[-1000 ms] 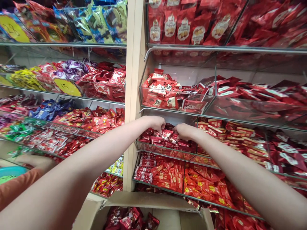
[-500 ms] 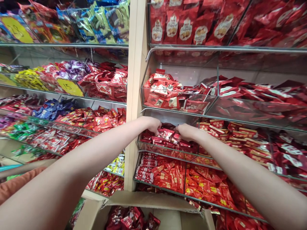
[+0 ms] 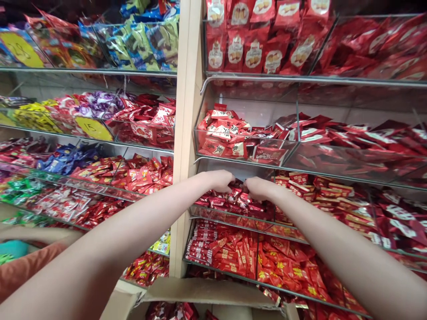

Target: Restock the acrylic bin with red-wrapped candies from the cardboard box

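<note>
Both my arms reach into a clear shelf bin (image 3: 230, 214) of dark red wrapped candies (image 3: 216, 201). My left hand (image 3: 221, 180) is at the bin's back left, its fingers curled down onto the wrappers. Close beside it on the right, my right hand (image 3: 257, 188) is closed, with its fingertips among dark wrappers. What lies inside either hand is hidden. Below, an opened cardboard box (image 3: 207, 290) holds similar dark red packets (image 3: 173, 311).
A wooden post (image 3: 185, 146) divides the shelving to the left. Another clear shelf (image 3: 247, 164) with red packets runs just above my hands. Further candy bins (image 3: 230, 253) sit beneath. At the lower left are another person's forearm (image 3: 40, 235) and an orange sleeve (image 3: 30, 271).
My left hand has moved right, toward my right hand, across the candies. The shelves and box appear lower in the picture. The other person's arm shows further in.
</note>
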A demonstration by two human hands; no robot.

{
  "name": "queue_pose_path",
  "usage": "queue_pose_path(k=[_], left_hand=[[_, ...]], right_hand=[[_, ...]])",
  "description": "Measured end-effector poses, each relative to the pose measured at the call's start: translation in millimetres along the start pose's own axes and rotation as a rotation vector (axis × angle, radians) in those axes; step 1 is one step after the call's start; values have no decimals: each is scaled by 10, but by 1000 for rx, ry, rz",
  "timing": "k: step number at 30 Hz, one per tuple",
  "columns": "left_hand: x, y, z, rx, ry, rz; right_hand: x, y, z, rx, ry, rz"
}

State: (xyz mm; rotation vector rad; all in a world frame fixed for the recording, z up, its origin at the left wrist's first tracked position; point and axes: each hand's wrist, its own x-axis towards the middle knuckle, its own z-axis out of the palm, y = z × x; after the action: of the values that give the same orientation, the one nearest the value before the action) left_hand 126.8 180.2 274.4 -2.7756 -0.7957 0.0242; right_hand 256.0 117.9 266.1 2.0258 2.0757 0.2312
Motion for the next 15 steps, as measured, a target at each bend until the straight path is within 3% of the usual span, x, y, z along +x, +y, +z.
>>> queue_pose_path(k=[4, 8, 12, 14, 15], left_hand=[[26, -33, 87, -13, -22, 0], [-65, -110, 40, -30, -19, -19], [-190, -147, -13, 20, -37, -66], [-217, -135, -8, 46, -62, -104], [-223, -126, 2, 52, -75, -123]], right_hand=[[55, -9, 45, -23, 34, -20], [11, 29, 46, -20, 71, -21], [-353, -78, 115, 95, 377, -87], [-644, -264, 298, 256, 425, -177], [-793, -384, 446, 354, 388, -254]])
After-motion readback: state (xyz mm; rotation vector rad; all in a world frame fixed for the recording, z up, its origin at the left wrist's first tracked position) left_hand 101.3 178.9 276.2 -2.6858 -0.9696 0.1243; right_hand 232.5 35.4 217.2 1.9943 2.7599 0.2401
